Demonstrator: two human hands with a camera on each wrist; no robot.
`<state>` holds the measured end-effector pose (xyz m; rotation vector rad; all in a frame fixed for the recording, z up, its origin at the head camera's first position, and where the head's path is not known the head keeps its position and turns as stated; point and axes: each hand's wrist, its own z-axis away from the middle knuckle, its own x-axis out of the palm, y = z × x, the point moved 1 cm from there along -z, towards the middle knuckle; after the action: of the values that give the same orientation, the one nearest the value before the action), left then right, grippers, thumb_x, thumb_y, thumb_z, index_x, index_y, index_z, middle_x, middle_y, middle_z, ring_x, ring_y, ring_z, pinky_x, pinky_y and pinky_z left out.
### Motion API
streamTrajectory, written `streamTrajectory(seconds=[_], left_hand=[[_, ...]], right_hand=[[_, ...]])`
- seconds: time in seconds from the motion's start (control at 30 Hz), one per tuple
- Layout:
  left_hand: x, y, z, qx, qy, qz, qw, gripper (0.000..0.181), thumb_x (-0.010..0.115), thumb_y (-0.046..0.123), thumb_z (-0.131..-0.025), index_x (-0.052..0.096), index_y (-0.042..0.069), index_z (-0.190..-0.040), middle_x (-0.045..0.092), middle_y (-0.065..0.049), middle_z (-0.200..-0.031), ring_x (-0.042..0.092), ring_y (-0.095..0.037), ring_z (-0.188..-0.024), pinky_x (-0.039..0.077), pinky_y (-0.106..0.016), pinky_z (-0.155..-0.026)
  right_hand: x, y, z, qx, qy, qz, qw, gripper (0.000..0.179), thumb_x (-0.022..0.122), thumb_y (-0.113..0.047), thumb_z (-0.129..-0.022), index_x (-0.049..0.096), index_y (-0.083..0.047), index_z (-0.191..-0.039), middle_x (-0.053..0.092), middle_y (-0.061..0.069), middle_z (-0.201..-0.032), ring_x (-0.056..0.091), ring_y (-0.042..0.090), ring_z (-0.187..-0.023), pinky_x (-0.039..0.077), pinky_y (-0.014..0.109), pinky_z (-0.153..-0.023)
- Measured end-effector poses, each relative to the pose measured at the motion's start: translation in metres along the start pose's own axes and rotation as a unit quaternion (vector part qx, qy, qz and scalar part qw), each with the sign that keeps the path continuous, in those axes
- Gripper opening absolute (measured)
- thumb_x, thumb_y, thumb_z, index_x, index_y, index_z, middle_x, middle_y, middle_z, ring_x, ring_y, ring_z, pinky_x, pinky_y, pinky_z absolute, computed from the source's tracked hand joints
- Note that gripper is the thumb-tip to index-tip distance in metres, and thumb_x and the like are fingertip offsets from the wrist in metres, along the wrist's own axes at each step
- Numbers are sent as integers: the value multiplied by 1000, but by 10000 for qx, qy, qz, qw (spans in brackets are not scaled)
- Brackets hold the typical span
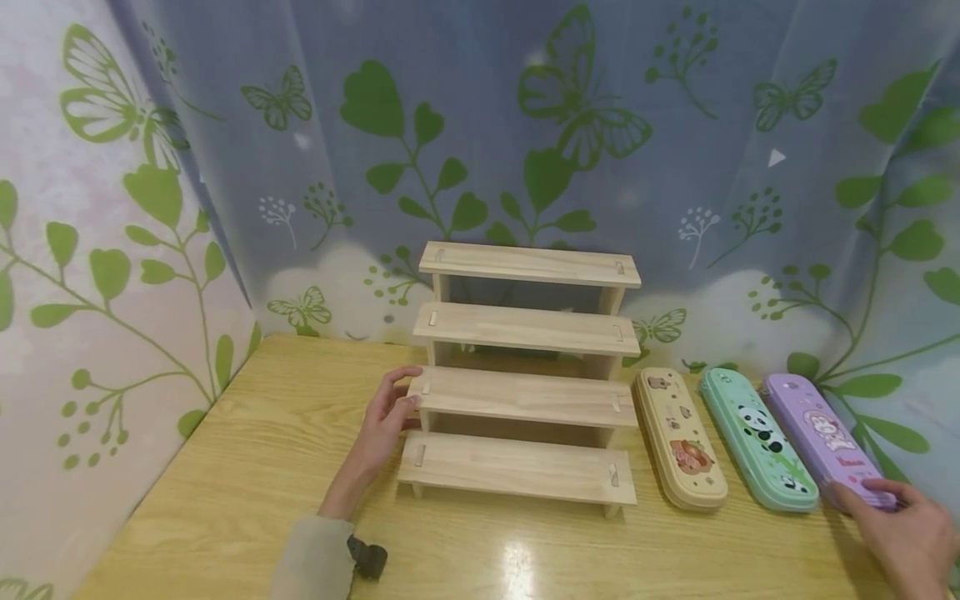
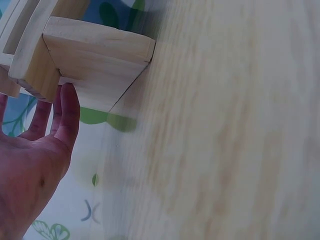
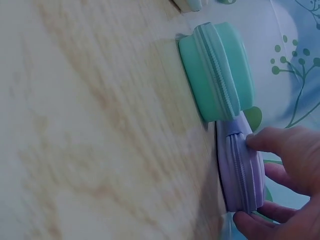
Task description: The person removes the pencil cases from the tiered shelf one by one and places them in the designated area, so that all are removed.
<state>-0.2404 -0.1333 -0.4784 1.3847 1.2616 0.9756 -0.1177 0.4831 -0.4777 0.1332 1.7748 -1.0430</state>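
Note:
A four-tier wooden step rack (image 1: pixel 517 396) stands on the table in the head view. My left hand (image 1: pixel 386 421) grips the left end of its second tier from the bottom; the left wrist view shows the fingertips (image 2: pixel 70 92) against the wood. At the far right, my right hand (image 1: pixel 903 529) holds the near end of a purple pencil case (image 1: pixel 825 429) with a cartoon picture on its lid. The thumb and fingers lie on opposite sides of that case (image 3: pixel 240 175) in the right wrist view.
Left of the purple case lie a mint-green panda pencil case (image 1: pixel 757 442) and a cream pencil case (image 1: pixel 678 442) with bear pictures. All rest on a wood-grain table (image 1: pixel 247 467). A curtain (image 1: pixel 480 125) with green leaves and butterflies hangs behind the rack.

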Motion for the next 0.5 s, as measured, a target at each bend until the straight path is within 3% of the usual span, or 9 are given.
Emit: streamTrajectory(seconds=[0.1,0.17,0.23,0.3,0.4,0.47,0.5], left_hand=[[1,0,-2,-14,-39,-17,10000,39,45,11,-106,45,13,-144,56,-16,-125,61,-16,-106,57,-39,-86],[1,0,-3,-11,-99,-44,9999,38,45,12,-106,45,14,-145,55,-15,-124,59,-17,-107,57,-40,-87],[1,1,-3,-20,-116,-126,9999,38,46,13,-107,46,16,-145,55,-15,-123,58,-19,-106,58,-40,-88],[0,3,-1,-46,-104,-325,9994,39,48,15,-108,47,19,-147,56,-17,-124,60,-21,-106,59,-39,-87],[-2,9,4,-184,-50,-812,9965,41,51,25,-108,48,30,-148,58,-17,-132,64,-26,-109,60,-39,-87],[-5,14,8,-244,-65,-1298,9912,43,52,34,-107,46,36,-150,57,-15,-140,65,-31,-115,59,-44,-93],[-6,17,10,-243,-87,-1535,9878,44,52,38,-107,45,37,-150,56,-14,-143,65,-33,-118,58,-46,-95]], right_hand=[[-3,-1,0,208,-187,-84,9996,57,68,-35,-92,58,8,-128,58,36,-130,56,25,-81,38,30,-72],[-6,-4,0,311,-256,-188,9990,58,63,-36,-95,55,7,-133,52,35,-141,59,38,-104,45,39,-88],[-9,-9,1,263,-306,-190,9990,58,59,-36,-97,52,7,-136,46,37,-147,50,50,-127,43,48,-98],[-11,-14,3,-78,-300,-170,9994,57,59,-36,-98,54,7,-135,45,39,-147,45,55,-132,41,54,-102],[-15,-25,9,-1035,-125,-59,9945,50,64,-34,-96,61,5,-127,52,41,-136,52,56,-119,41,41,-82],[-15,-35,15,-1774,-6,-159,9840,43,69,-30,-94,65,3,-122,56,40,-129,65,25,-102,41,25,-77],[-13,-41,19,-2137,73,-230,9766,39,72,-27,-92,67,2,-118,59,38,-125,63,7,-98,37,16,-71]])
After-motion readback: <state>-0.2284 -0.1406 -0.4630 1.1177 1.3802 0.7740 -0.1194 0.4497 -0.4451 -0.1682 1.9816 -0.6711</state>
